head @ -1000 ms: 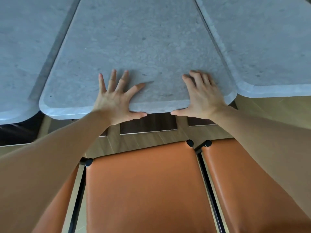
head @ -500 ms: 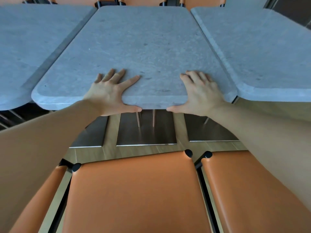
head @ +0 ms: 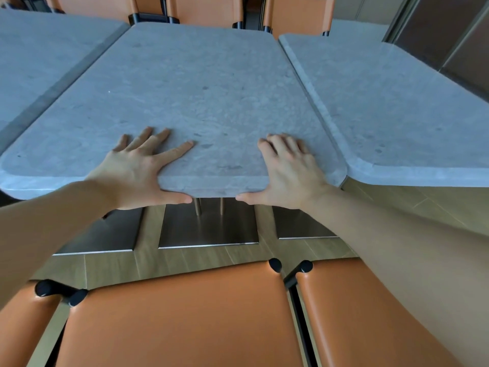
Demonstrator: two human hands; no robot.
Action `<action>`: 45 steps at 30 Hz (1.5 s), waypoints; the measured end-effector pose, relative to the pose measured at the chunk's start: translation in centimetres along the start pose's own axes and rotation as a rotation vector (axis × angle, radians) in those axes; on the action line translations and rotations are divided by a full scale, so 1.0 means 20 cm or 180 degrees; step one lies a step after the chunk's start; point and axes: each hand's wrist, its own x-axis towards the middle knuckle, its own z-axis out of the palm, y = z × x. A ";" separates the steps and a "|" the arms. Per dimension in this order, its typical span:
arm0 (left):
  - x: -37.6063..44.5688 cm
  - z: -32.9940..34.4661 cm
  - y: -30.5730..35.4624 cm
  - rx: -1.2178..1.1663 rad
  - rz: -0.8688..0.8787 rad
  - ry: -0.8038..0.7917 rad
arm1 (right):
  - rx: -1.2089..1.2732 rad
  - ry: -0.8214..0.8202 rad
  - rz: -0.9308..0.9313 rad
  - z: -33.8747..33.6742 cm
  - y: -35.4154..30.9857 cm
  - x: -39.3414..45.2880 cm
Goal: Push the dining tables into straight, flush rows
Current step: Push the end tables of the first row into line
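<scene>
A grey stone-topped middle table [head: 201, 96] stands between a left table [head: 39, 56] and a right table [head: 397, 109]. My left hand [head: 137, 170] grips its near edge, fingers flat on top and thumb under the rim. My right hand [head: 288, 173] holds the same edge further right in the same way. The middle table's right side lies close along the right table with a thin seam. A dark gap separates it from the left table. The middle table's near edge sits a little nearer to me than the right table's near edge.
Orange leather chairs [head: 180, 319] with black frames stand right below me, one to each side. More orange chairs [head: 201, 9] line the far side. Flat metal table bases [head: 209, 229] rest on the wood floor. Dark wall panels [head: 449, 35] rise at the far right.
The view has tilted up, so the far chairs and whole tabletop show. Both hands stay on the near edge, thumbs now hooked under it. The table bases and legs have come into view.
</scene>
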 end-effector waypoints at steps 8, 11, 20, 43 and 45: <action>0.06 0.00 -0.02 -0.0045 -0.0003 0.0054 | 0.0037 0.0053 -0.0009 0.02 0.03 0.06; 0.08 0.01 -0.04 -0.0072 -0.0021 0.0076 | 0.0021 0.0049 -0.0013 0.03 0.03 0.09; 0.09 0.00 -0.01 -0.0188 -0.0094 -0.0022 | -0.0065 -0.0137 0.0040 0.01 0.04 0.10; 0.06 -0.03 0.04 -0.0455 -0.0340 -0.0151 | -0.0087 -0.0241 0.0140 -0.02 0.01 0.07; 0.06 -0.04 0.05 -0.0498 -0.0388 -0.0250 | -0.0090 -0.0218 0.0158 -0.02 0.01 0.07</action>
